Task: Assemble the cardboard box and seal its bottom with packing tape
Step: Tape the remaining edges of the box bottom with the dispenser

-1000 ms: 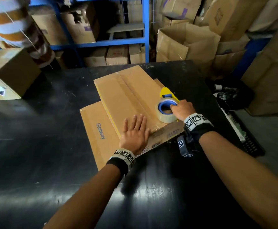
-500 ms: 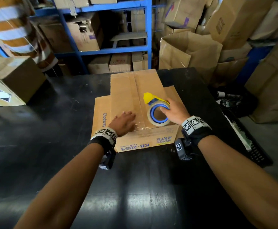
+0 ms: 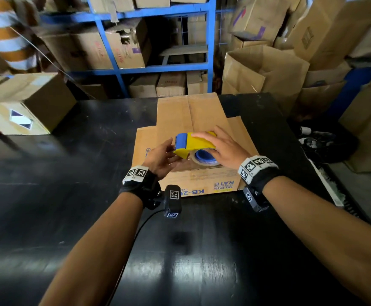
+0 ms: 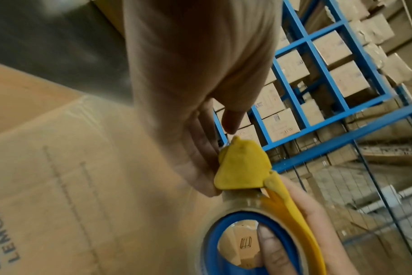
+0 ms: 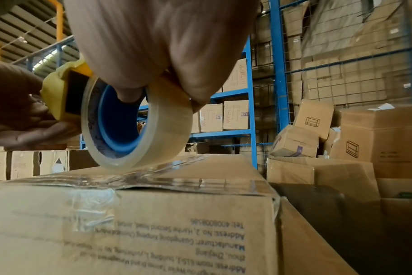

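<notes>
- The cardboard box [image 3: 198,120] stands on the black table [image 3: 76,217], its bottom turned up, its outer flaps lying flat on the tabletop; half a second ago it sat slightly askew, and it is now squared to the table's near edge, the printed side wall facing the person.
- A glossy strip of clear tape [image 5: 153,174] runs along the upturned bottom and folds down over the near wall.
- The tape dispenser [image 3: 194,143], yellow with a blue roller, is held above the near part of the bottom; earlier its roll faced upward, and it is now turned over, yellow shell on top, the roll [image 5: 134,126] just above or perhaps touching the taped surface — the right wrist view is too low to settle it.
- The right hand [image 3: 222,147] grips the dispenser from above, one finger hooked inside the blue core.
- The left hand [image 3: 161,160], which earlier pressed flat on the box, has lifted to the dispenser's blade end, palm up, fingers loosely extended against the yellow nose.
- Blue shelving [image 3: 155,12] stacked with cartons stands behind the table.
</notes>
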